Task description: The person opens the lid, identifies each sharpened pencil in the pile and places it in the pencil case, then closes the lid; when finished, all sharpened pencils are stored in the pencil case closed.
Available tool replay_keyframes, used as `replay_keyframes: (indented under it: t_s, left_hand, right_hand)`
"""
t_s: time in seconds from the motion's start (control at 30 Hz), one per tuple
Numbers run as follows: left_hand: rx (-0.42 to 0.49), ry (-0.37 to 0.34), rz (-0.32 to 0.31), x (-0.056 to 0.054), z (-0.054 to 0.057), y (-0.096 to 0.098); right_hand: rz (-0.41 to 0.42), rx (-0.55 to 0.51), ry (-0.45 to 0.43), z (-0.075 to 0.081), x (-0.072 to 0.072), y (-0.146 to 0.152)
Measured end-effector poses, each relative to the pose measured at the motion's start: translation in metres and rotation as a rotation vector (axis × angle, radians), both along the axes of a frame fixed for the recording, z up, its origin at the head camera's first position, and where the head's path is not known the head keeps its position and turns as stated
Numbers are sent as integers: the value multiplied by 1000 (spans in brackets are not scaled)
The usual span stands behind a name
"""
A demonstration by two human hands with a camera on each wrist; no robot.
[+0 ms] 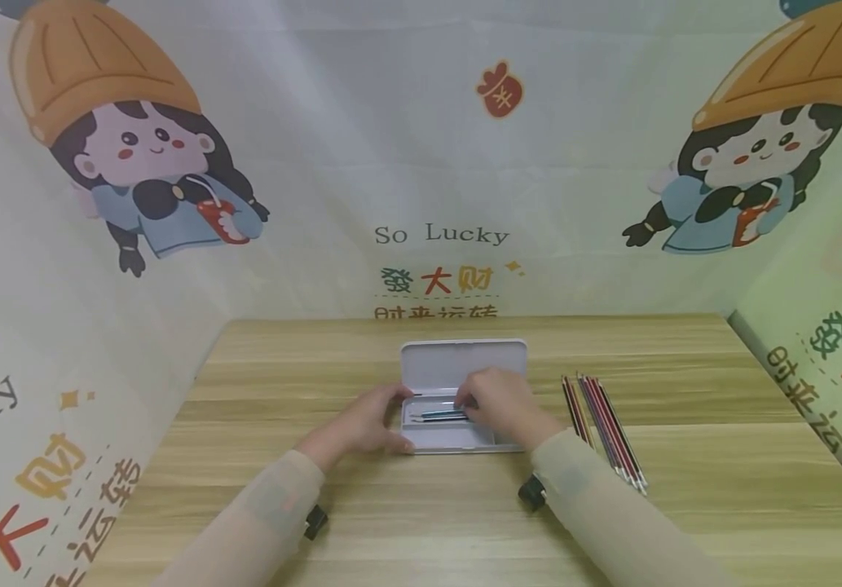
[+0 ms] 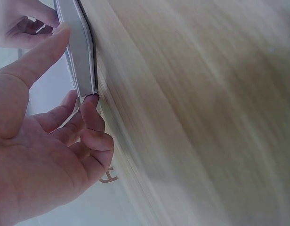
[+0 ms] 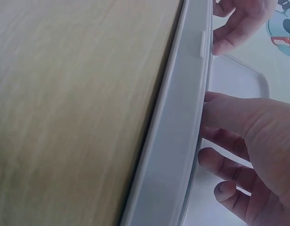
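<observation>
A white pencil case lies on the table with its lid raised at the back. Inside its tray are a few pencils, blue and dark, lying lengthwise. My left hand holds the case's left end, the thumb at the front corner and the fingers round the side. My right hand reaches into the case, thumb and fingers bent down at the right ends of the pencils. The case's front wall hides those fingertips in the right wrist view.
To the right of the case, several red, dark and yellow-striped pencils lie in a loose bundle on the wood-grain table. A printed cloth with cartoon figures hangs behind the table and along the sides.
</observation>
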State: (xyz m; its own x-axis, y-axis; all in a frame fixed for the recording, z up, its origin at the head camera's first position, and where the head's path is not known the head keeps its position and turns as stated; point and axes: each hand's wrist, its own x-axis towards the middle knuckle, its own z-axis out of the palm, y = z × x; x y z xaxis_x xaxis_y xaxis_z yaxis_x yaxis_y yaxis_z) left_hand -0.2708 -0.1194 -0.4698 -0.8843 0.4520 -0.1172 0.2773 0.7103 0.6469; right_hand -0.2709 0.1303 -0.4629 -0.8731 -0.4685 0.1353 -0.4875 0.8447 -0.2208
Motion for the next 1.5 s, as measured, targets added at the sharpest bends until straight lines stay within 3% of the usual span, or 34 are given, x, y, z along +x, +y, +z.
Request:
replay_keyframes:
  t_s: [0.43,0.6,0.83,1.1,1.5]
  left_hand:
    - [7,22,-12,2,2,0]
    - [1,20,-3,2,2,1]
    - [-11,16,-2,1,2,0]
    - [-22,25,-11,3,6,2]
    - [-30,17,-5,2,3,2]
  right_hand:
    - [-5,-189,-59,0,11,27]
    - [-99,-251,-132,7,21,43]
    - [-180,-335,-130,14,30,72]
    - [-189,-371,-137,12,36,104]
    - [-231,-321,-110,7,47,141]
